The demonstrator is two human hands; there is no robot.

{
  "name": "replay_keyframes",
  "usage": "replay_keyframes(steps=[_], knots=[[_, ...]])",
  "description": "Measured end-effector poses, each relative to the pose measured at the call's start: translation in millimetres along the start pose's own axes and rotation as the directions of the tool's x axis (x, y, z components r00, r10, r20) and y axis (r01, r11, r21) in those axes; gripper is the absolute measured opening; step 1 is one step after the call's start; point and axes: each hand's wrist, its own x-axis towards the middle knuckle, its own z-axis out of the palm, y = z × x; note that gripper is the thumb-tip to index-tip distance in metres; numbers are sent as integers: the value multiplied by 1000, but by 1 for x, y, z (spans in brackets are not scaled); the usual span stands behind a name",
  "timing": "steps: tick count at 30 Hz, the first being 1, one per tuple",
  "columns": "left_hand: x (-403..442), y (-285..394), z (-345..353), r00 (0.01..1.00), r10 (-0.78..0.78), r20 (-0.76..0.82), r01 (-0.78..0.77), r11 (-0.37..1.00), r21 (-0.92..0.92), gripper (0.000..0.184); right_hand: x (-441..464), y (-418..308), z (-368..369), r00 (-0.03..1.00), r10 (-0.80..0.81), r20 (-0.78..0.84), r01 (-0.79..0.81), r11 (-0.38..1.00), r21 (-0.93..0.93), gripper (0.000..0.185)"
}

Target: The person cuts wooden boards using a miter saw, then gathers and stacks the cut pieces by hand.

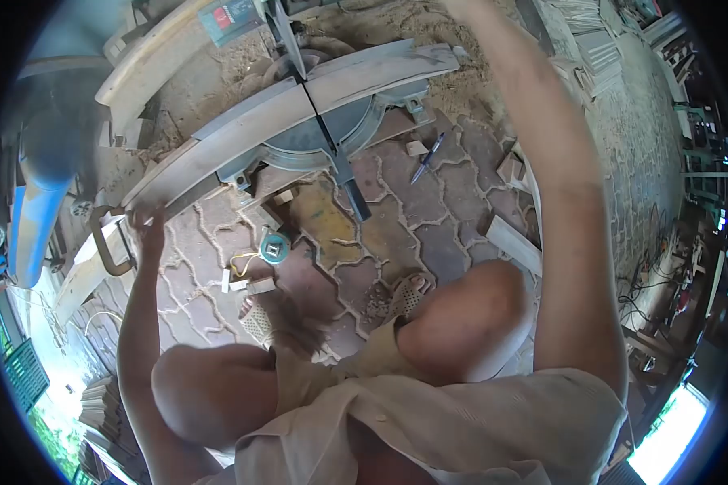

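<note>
My left hand (147, 228) is closed on the near left end of a long pale wooden board (243, 123). The board lies across the turntable base of a miter saw (319, 136). Above the board stands the saw blade (287, 40), in line with the dark slot of the base. A C-shaped metal clamp or handle (104, 242) is just left of my left hand. My right forearm (534, 89) stretches up past the top edge, so my right hand and whatever it touches are out of sight.
A blue pen (427, 158) and small wood offcuts (513, 242) lie on the paving. Near my feet is a round teal-rimmed object (274, 247) with a yellow cord. A blue cylinder (37, 218) stands at left. Sawdust (453, 61) covers ground behind the saw; stacked strips (594, 52) lie far right.
</note>
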Motion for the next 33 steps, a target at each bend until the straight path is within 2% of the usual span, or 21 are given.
replay_keyframes(steps=[1, 2, 3, 4, 5, 7, 8, 10, 12, 14, 15, 16, 17, 20, 21, 25, 27, 28, 29, 31, 33], knots=[[3, 2, -8, 986, 150, -73, -146, 988, 56, 32, -13, 43, 3, 996, 92, -14, -93, 966, -241, 73], [2, 10, -13, 985, 154, -74, -150, 987, 54, 32, -26, 83, 6, 983, 184, -28, -175, 867, -466, 85], [0, 25, -19, 994, 105, -31, -103, 993, 52, 31, -40, 133, 8, 979, 205, -10, -193, 902, -385, 98], [3, 37, -19, 997, 73, 11, -74, 996, 45, 31, -55, 164, 19, 994, 108, -12, -94, 796, -598, 102], [1, 33, -17, 997, 77, 21, -76, 997, -17, 41, -74, 151, 23, 989, 150, 12, -114, 797, -593, 104], [-4, 9, -13, 991, 45, 129, -84, 943, 321, 70, -112, 122, 31, 971, 231, 59, -153, 794, -588, 109], [0, -1, -12, 981, -6, 195, -77, 905, 418, 80, -130, 118, 33, 978, 204, 50, -118, 731, -672, 106], [7, -8, -14, 969, -3, 248, -91, 925, 369, 90, -171, 122, 42, 991, 123, 44, -33, 561, -827, 99], [10, 4, -23, 950, -35, 310, -89, 923, 375, 99, -216, 150, 62, 996, 88, -19, -65, 556, -829, 95], [19, 52, -46, 908, -129, 398, -71, 890, 451, 103, -284, 137, 93, 928, 349, -133, -365, 774, -518, 92], [27, 69, -54, 876, -195, 441, -54, 868, 493, 105, -320, 135, 103, 838, 546, 6, -519, 799, -304, 86], [37, 76, -61, 882, -191, 431, -52, 870, 490, 105, -371, 146, 131, 940, 289, -179, -327, 913, -243, 80], [43, 80, -66, 846, -173, 504, -97, 880, 465, 103, -407, 125, 143, 841, 524, -136, -535, 842, -65, 82], [34, 47, -39, 848, -124, 515, -177, 850, 497, 102, -471, 88, 180, 700, 639, -318, -662, 748, 45, 73], [32, 35, -28, 882, -86, 463, -217, 798, 562, 102, -482, 100, 182, 673, 640, -371, -634, 758, 156, 70], [25, 77, -18, 852, -294, 433, -4, 825, 566, 107, -519, 127, 190, 490, 663, -565, -392, 747, 537, 57], [24, 78, -19, 857, -269, 439, -23, 832, 555, 113, -478, 89, 111, 396, 714, -578, -733, 625, 269, 49], [22, 73, -16, 862, -259, 436, -22, 839, 543, 119, -459, 118, 86, 427, 634, -644, -667, 702, 249, 48], [23, 68, -14, 860, -253, 443, -30, 842, 539, 119, -441, 143, 52, 514, 495, -701, -443, 853, 277, 55], [24, 60, -17, 846, -252, 469, -40, 849, 527, 119, -404, 156, -6, 604, 345, -718, 63, 878, 475, 78], [25, 55, -19, 864, -214, 456, -80, 836, 543, 118, -395, 158, -55, 630, 443, -638, -288, 896, 337, 90]])
